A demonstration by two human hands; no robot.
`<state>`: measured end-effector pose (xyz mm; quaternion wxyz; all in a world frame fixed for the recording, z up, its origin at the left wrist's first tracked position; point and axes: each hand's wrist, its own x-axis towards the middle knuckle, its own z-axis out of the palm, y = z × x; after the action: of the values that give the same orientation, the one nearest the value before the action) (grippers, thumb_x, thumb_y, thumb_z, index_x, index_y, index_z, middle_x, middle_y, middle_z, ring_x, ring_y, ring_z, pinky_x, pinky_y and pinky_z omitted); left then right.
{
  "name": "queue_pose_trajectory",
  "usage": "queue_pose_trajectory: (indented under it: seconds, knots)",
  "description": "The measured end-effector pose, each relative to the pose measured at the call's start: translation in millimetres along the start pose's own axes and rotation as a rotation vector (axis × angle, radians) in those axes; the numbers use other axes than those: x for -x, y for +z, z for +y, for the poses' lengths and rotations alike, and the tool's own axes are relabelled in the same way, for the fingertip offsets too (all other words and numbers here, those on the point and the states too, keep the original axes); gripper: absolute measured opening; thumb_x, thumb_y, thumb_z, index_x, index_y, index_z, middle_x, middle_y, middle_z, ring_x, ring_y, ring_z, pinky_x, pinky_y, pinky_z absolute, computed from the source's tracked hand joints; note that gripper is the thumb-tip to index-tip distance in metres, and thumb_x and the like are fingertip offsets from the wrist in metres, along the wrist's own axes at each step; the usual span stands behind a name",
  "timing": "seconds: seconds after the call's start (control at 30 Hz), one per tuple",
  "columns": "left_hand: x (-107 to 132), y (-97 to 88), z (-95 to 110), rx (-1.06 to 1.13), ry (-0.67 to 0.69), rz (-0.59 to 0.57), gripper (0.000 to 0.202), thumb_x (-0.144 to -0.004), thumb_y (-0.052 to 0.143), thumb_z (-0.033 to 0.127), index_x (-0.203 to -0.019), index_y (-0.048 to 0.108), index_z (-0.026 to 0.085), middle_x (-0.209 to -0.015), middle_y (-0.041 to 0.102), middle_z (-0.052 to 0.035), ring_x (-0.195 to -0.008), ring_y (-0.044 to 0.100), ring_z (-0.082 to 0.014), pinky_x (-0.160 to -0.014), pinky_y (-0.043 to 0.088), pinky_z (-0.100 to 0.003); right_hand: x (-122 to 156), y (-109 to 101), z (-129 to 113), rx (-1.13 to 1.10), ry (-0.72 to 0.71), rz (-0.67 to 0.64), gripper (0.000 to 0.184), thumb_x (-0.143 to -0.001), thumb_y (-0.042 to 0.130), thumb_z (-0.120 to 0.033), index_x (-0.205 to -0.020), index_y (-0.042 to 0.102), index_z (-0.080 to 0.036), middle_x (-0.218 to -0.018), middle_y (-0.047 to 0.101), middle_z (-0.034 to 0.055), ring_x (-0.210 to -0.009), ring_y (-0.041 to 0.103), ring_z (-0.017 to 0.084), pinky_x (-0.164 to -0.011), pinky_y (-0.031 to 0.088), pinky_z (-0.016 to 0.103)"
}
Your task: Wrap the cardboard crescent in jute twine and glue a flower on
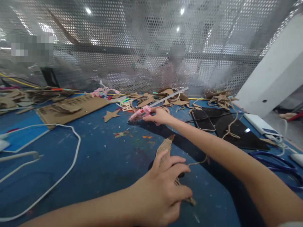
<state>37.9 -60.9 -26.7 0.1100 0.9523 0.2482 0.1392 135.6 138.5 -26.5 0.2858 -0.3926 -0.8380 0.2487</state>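
Note:
My left hand (163, 186), low in the middle of the view, is closed around a leaf-shaped cardboard piece (165, 145) that is wound with twine. The piece's pointed tip stands out past my fingers, and its lower part is mostly hidden behind the hand. A strand of twine (201, 162) trails off to the right. Farther forward, my right hand (162, 115) grips a pink glue gun (139, 114), its nozzle pointing left and down near the tabletop. A long whitish glue stick (169, 97) sticks out of its rear. Left of the nozzle lies a cardboard star (110, 115).
Cardboard scraps (146, 99) line the back edge below a perforated metal screen (151, 47). A cardboard sheet (71, 110) and a white cable (77, 151) lie left. On the right are a phone (203, 120), a dark panel (243, 132) and blue-handled scissors (276, 164).

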Motion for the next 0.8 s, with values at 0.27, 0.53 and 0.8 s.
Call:
queue_pose_trajectory:
  seconds: [0.27, 0.53, 0.8]
  knots:
    - [52, -16.0, -27, 0.048, -0.317, 0.165, 0.035, -0.068, 0.067, 0.025, -0.103, 0.066, 0.032, -0.138, 0.046, -0.0037, -0.134, 0.033, -0.0345, -0.109, 0.027, -0.060, 58, -28, -1, -0.069, -0.049, 0.256, 0.028, -0.084, 0.056, -0.044, -0.086, 0.062, -0.016, -0.072, 0.058, 0.0016, -0.062, 0.048, 0.014, -0.058, 0.039, 0.028]
    - [62, -8.0, -46, 0.172, -0.524, 0.055, 0.105, -0.063, 0.075, 0.059, -0.147, 0.019, 0.031, -0.152, 0.027, -0.0144, -0.138, 0.027, -0.0384, -0.106, 0.034, -0.060, 149, -50, 15, -0.026, -0.411, 0.116, 0.020, -0.083, 0.063, -0.027, -0.101, 0.060, -0.020, -0.095, 0.065, 0.0065, -0.086, 0.060, 0.018, -0.077, 0.047, 0.032]
    - [54, 3.6, -41, 0.132, -0.579, 0.134, 0.106, -0.054, 0.072, 0.073, -0.143, 0.031, 0.030, -0.148, 0.036, -0.0107, -0.137, 0.028, -0.0374, -0.111, 0.027, -0.058, 186, -56, 20, 0.123, -0.605, -0.144, 0.020, -0.098, 0.036, -0.025, -0.102, 0.053, -0.016, -0.093, 0.065, 0.0116, -0.081, 0.057, 0.019, -0.068, 0.044, 0.033]
